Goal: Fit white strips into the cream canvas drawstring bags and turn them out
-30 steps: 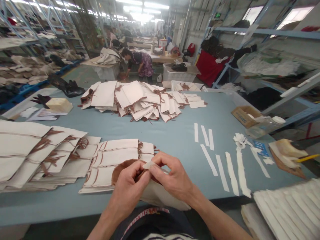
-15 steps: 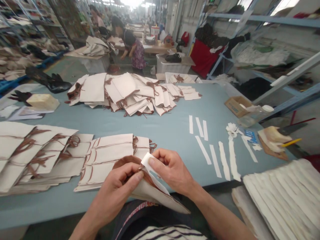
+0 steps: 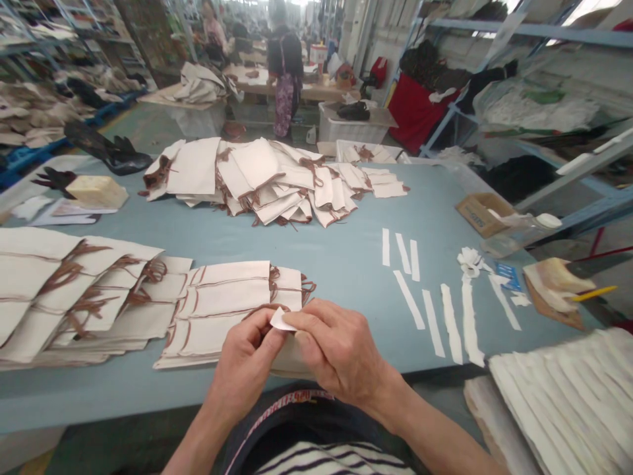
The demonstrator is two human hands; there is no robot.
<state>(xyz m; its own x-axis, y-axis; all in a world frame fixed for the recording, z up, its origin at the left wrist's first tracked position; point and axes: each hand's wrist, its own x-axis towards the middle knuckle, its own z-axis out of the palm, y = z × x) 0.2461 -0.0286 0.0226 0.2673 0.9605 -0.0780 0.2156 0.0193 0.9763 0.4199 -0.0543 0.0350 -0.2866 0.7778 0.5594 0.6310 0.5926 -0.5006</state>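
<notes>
Near the table's front edge, my left hand (image 3: pixel 247 353) is closed on a cream fabric piece (image 3: pixel 291 361) with brown edging, mostly hidden behind my hands. A small white strip (image 3: pixel 281 320) lies over the piece's top edge, its end sticking up between my thumbs. My right hand (image 3: pixel 343 346) pinches this strip, its fingers close against those of my left hand. Just beyond sits a stack of cream pieces with brown trim (image 3: pixel 230 290). To the right, several loose white strips (image 3: pixel 409 300) lie on the blue-green table (image 3: pixel 341 254).
A larger heap of cream pieces (image 3: pixel 252 168) lies at the back, and overlapping stacks (image 3: pixel 44 284) fill the left. On the right are a cardboard box (image 3: pixel 482 212), a clear jar (image 3: pixel 517 237) and a yellow pen (image 3: pixel 596 294). A person (image 3: pixel 285 66) stands beyond the table.
My right hand has moved left and closer to my left hand, and less of the white strip shows. The fabric piece hangs lower, more hidden. The person in the background now stands upright.
</notes>
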